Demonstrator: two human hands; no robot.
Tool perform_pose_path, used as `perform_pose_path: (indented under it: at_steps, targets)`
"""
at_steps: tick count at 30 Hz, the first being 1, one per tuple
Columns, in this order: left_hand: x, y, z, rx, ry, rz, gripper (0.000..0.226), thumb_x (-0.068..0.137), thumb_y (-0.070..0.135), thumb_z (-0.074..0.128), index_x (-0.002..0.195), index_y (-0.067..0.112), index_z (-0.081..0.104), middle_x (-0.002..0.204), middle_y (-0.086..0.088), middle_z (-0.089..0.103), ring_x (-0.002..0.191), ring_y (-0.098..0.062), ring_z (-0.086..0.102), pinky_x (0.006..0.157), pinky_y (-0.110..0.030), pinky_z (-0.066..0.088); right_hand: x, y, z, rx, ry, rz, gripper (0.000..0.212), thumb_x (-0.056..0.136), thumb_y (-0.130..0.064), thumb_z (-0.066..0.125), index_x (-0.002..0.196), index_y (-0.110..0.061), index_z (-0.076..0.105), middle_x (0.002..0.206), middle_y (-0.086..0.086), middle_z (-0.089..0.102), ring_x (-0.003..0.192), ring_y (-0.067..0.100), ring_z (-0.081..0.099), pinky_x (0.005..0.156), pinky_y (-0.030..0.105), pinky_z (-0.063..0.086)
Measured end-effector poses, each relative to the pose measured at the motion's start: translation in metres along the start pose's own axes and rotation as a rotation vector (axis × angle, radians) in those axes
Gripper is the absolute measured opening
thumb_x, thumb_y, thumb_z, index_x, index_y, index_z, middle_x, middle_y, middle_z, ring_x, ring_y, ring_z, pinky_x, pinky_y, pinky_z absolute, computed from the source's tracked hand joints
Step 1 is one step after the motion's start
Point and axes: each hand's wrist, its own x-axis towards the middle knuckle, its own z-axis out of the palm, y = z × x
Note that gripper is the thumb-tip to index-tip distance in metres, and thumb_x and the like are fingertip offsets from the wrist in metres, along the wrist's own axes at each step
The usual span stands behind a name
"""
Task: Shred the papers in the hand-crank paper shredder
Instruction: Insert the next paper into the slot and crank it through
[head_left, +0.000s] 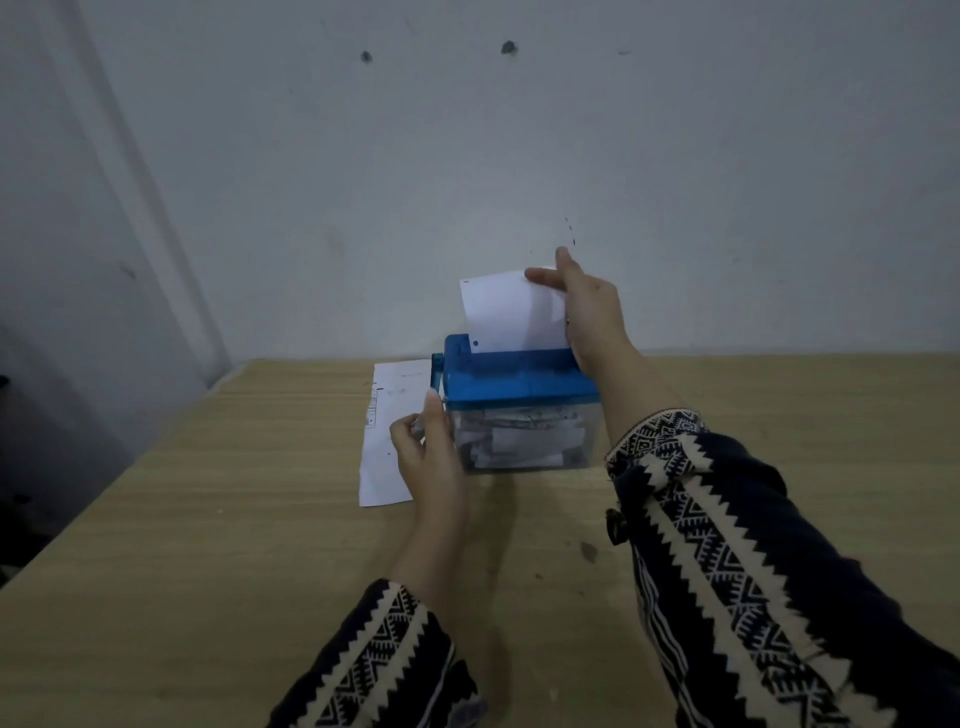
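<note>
Now, white sheet (511, 312) upright in blue-topped shredder (519, 382), clear bin (584, 423) holding shreds (519, 439)

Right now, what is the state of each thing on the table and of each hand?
Sheet in slot: upright, lower edge inside, top pinched by right hand.
Crank: gripped by left hand.
Clear bin: partly filled with shreds, blue lid on.
Spare sheet: flat on table, beside bin.

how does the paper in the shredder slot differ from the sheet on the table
The slot paper stands upright in the blue shredder, pinched by the right hand; the table sheet lies flat left of it, unheld. The slot paper looks nearly blank; the table sheet shows faint print. Both are white.
</note>
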Motion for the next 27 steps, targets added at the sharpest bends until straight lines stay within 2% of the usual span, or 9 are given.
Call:
perform_pose_path:
  at_steps: [2,5,9,13,17,19,21,24,27]
  targets:
    - [0.001,0.000,0.002,0.005,0.014,0.032,0.022,0.098,0.045,0.050,0.099,0.023,0.050,0.106,-0.002,0.063,0.099,-0.014,0.062,0.074,-0.020,0.047,-0.001,0.001,0.000,0.012,0.007,0.008,0.046,0.096,-0.053,0.048,0.091,-0.020,0.079,0.099,-0.001,0.061,0.088,0.023,0.055,0.077,0.033,0.047]
    - [0.001,-0.002,0.002,0.055,0.046,0.058,0.023,0.101,0.038,0.049,0.105,0.015,0.046,0.099,0.000,0.061,0.093,-0.015,0.060,0.069,-0.020,0.046,0.000,0.004,0.002,0.021,0.013,-0.004,0.047,0.093,-0.058,0.050,0.082,-0.024,0.080,0.110,0.000,0.060,0.103,0.029,0.054,0.096,0.042,0.045]
    - [0.000,-0.010,0.000,0.139,0.085,-0.010,0.026,0.102,0.038,0.046,0.114,0.015,0.042,0.102,-0.001,0.057,0.085,-0.010,0.057,0.061,-0.019,0.043,-0.002,0.005,0.001,0.015,0.010,-0.035,0.049,0.086,-0.063,0.050,0.081,-0.026,0.081,0.118,-0.001,0.062,0.119,0.031,0.051,0.108,0.054,0.038]
    - [0.010,-0.007,0.005,0.178,0.132,-0.147,0.027,0.100,0.038,0.051,0.113,0.016,0.042,0.091,0.003,0.053,0.077,-0.007,0.053,0.060,-0.020,0.043,-0.001,0.004,0.001,-0.004,0.005,-0.032,0.049,0.090,-0.060,0.049,0.082,-0.024,0.081,0.115,-0.007,0.061,0.120,0.029,0.051,0.108,0.052,0.038]
    - [0.035,-0.018,-0.001,0.107,0.268,-0.373,0.017,0.097,0.028,0.059,0.100,0.015,0.047,0.109,-0.011,0.062,0.093,-0.027,0.063,0.086,-0.041,0.056,-0.001,0.001,0.000,-0.048,0.010,-0.022,0.046,0.095,-0.054,0.050,0.080,-0.022,0.080,0.123,-0.004,0.054,0.112,0.025,0.052,0.099,0.040,0.044]
    - [0.037,-0.020,0.000,0.135,0.248,-0.412,0.016,0.098,0.028,0.056,0.100,0.014,0.050,0.107,-0.009,0.062,0.095,-0.027,0.061,0.089,-0.042,0.055,0.000,0.000,-0.001,-0.040,0.009,-0.018,0.047,0.096,-0.053,0.049,0.080,-0.021,0.079,0.116,-0.005,0.057,0.103,0.025,0.053,0.085,0.035,0.046]
    - [0.038,-0.018,-0.001,0.074,0.243,-0.437,0.024,0.100,0.033,0.050,0.106,0.010,0.056,0.108,-0.008,0.066,0.091,-0.025,0.064,0.086,-0.039,0.056,0.000,0.000,-0.001,-0.049,0.015,-0.019,0.046,0.096,-0.053,0.049,0.080,-0.021,0.079,0.109,-0.006,0.057,0.096,0.024,0.053,0.078,0.033,0.044]
    - [0.033,-0.004,-0.002,-0.134,0.207,-0.476,0.041,0.102,0.038,0.043,0.117,0.002,0.055,0.096,-0.009,0.068,0.076,-0.020,0.066,0.068,-0.032,0.055,0.001,0.002,0.001,-0.061,0.022,-0.031,0.046,0.095,-0.054,0.049,0.073,-0.026,0.078,0.118,-0.003,0.057,0.103,0.026,0.052,0.087,0.038,0.045]
    - [0.025,0.021,0.004,0.024,0.090,-0.426,0.056,0.092,0.061,0.050,0.106,0.007,0.055,0.094,-0.010,0.067,0.082,-0.021,0.066,0.065,-0.031,0.052,-0.002,0.001,0.000,-0.070,0.033,-0.042,0.045,0.095,-0.054,0.050,0.071,-0.028,0.077,0.127,0.000,0.054,0.112,0.027,0.050,0.100,0.045,0.043]
